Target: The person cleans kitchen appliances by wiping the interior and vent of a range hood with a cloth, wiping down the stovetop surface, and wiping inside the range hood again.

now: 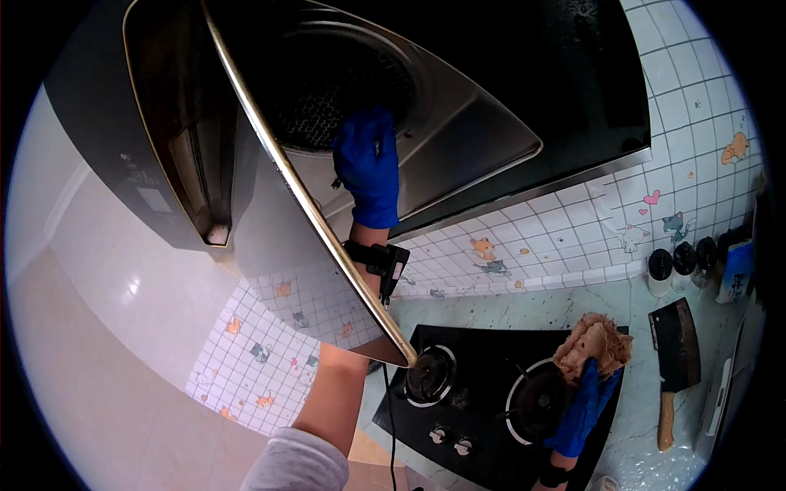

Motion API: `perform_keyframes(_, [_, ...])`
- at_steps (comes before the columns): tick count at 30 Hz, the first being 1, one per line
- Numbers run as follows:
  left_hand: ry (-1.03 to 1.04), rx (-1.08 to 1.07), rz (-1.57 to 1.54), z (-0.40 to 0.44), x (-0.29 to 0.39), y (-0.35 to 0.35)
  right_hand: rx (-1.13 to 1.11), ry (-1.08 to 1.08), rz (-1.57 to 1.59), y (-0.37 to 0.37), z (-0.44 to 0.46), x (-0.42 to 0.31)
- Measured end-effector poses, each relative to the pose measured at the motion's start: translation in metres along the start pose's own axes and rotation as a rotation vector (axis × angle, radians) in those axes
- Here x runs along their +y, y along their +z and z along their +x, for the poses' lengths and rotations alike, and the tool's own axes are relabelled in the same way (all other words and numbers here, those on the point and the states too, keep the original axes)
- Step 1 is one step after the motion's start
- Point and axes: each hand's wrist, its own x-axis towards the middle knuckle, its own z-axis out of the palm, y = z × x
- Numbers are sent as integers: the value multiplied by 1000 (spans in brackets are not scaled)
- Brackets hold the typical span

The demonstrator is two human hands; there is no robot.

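My left hand [367,168], in a blue glove, is raised at the round opening of the range hood [471,135]. Its fingers are curled at the rim of the mesh filter [315,114], and what they hold, if anything, is hidden. A small dark piece shows beside the wrist side of the glove. Low on the right, my right hand [581,413], also gloved in blue, grips a crumpled brown cloth [596,348] over the right side of the gas stove [483,393].
The hood's tilted glossy panel [303,229] hangs across my left forearm. A cleaver [676,360] lies on the counter [524,315] right of the stove. Several seasoning jars [660,270] stand by the tiled wall [573,221]. A black cord [391,425] runs down left of the stove.
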Motion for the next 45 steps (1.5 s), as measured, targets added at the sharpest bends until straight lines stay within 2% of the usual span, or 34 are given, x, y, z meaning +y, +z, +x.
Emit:
perform_keyframes(2, [-11,6,-16,1,0,0,13,13,0,1,1,-2])
perform_keyframes(7, [116,53,113,4,3,0,19,-1,-46,-1,3,0])
perform_keyframes(10, [20,12,32,3,4,1,-5,-31,-87,1,0,-3])
perform_keyframes(13, [50,32,57,5,1,4,3,31,-65,10,-5,-12])
perform_keyframes(20, [15,26,-2,3,0,5,3,-15,-84,6,-3,-10])
perform_keyframes(22, [41,33,102,3,1,4,-6,-27,-83,4,-2,-11])
perform_keyframes(25, [53,84,85,2,-1,7,-20,-28,-92,3,-2,-14])
perform_keyframes(29, [51,72,26,2,2,4,-18,-113,-174,-2,-4,-17])
perform_keyframes(31, [-9,60,-91,3,5,1,-13,-125,-208,-7,-5,-18])
perform_keyframes(33, [-60,71,-113,0,0,-2,-74,-90,7,-9,-5,-18])
perform_keyframes(38, [-188,140,-302,-7,10,-18,-58,-89,34,-9,-9,-16])
perform_keyframes(40, [-484,-107,-666,-12,16,-34,-54,-101,32,-8,-13,-16])
perform_keyframes(41, [-486,-108,-665,-13,22,-41,-46,-85,2,-7,-16,-17])
perform_keyframes(43, [-754,-463,-531,-11,37,-56,-38,-65,-33,-9,-18,-16])
perform_keyframes(44, [-769,-421,-623,-17,50,-58,-30,-78,-70,-10,-19,-14])
perform_keyframes(45, [-816,-477,-658,-22,50,-62,-21,-91,-107,-11,-21,-12])
